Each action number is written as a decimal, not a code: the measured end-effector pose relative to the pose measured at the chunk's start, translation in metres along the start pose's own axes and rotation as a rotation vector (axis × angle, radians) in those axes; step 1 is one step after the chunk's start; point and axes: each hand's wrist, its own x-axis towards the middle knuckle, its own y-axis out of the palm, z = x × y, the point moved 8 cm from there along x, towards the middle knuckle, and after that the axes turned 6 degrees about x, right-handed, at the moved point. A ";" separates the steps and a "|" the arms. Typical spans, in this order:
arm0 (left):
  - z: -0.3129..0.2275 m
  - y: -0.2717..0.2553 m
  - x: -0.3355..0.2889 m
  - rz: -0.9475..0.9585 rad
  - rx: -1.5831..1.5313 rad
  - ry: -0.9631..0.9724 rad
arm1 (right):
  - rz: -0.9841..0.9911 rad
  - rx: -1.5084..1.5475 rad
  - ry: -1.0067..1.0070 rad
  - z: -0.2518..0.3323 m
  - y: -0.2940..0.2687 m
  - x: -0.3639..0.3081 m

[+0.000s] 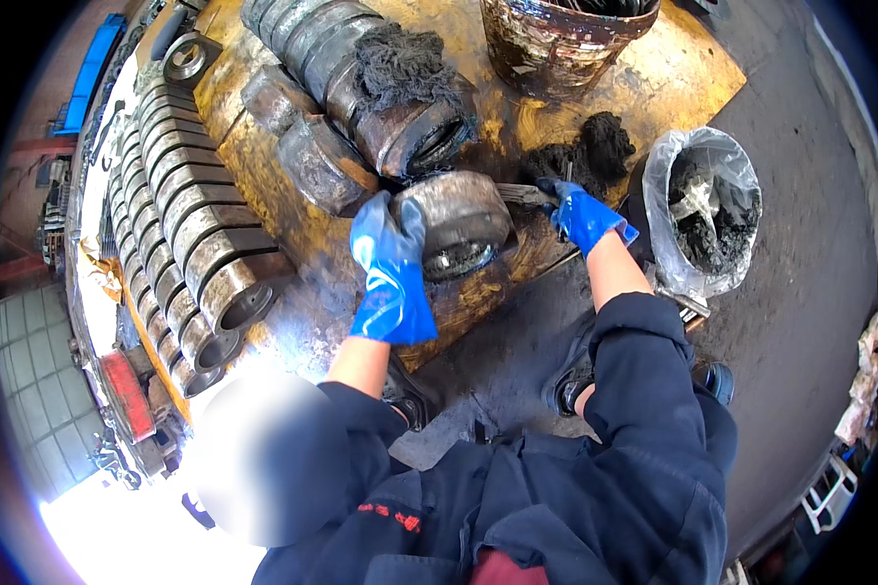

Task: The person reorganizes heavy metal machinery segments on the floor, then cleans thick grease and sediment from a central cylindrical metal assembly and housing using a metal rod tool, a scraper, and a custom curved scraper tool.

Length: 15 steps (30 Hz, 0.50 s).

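In a blue rubber glove, my left hand (388,258) is closed on the left side of a thick metal ring (456,219), which sits tilted near the front edge of the table. My gloved right hand (585,214), just right of the ring, has its fingers wrapped round a flat, greyish tool (525,194). The tool's far end meets the ring's right side; its exact kind I cannot make out. Beyond the ring lies a row of dark, greasy rings (346,78), with a blackened rag (400,68) on top. Two loose metal pieces (324,164) rest beside that row.
Long rows of cleaner-looking metal rings (210,214) line the left of the stained yellow table (688,58). A grimy bucket (566,44) stands at the back. Dark rags (605,146) lie near my right hand. Right of the table is a plastic-lined bin (746,175) with blackened waste.
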 end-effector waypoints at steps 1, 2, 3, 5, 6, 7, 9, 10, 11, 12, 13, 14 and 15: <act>-0.001 -0.007 -0.011 -0.038 0.003 0.035 | 0.031 0.045 -0.001 -0.003 0.009 -0.006; -0.008 -0.012 -0.018 -0.042 -0.022 0.041 | 0.050 0.095 -0.003 -0.006 0.011 -0.012; -0.014 -0.017 -0.025 -0.045 -0.047 0.047 | 0.070 0.145 -0.004 -0.006 0.014 -0.018; -0.025 -0.025 -0.040 -0.067 -0.119 0.098 | 0.075 0.159 -0.026 -0.012 0.007 -0.003; -0.029 -0.026 -0.051 -0.080 -0.123 0.114 | 0.042 0.157 -0.011 -0.014 -0.001 0.009; -0.033 -0.033 -0.062 -0.090 -0.102 0.131 | 0.031 0.156 0.018 -0.018 0.002 0.014; -0.035 -0.034 -0.082 -0.087 -0.089 0.140 | 0.040 0.170 0.041 -0.018 0.010 0.011; -0.036 -0.036 -0.082 -0.106 -0.081 0.143 | 0.058 0.155 0.023 -0.016 0.013 0.011; -0.036 -0.037 -0.079 -0.126 -0.072 0.145 | 0.076 0.141 0.005 -0.015 0.015 0.010; -0.032 -0.033 -0.074 -0.062 -0.117 0.128 | 0.072 0.141 -0.002 -0.016 0.016 0.009; -0.024 -0.031 -0.066 -0.007 -0.160 0.108 | 0.074 0.136 -0.014 -0.013 0.022 0.002; -0.014 -0.029 -0.059 0.055 -0.199 0.091 | 0.077 0.137 -0.019 -0.011 0.027 -0.004; 0.011 -0.014 -0.057 0.256 -0.288 -0.123 | 0.076 0.122 0.002 -0.006 0.030 -0.010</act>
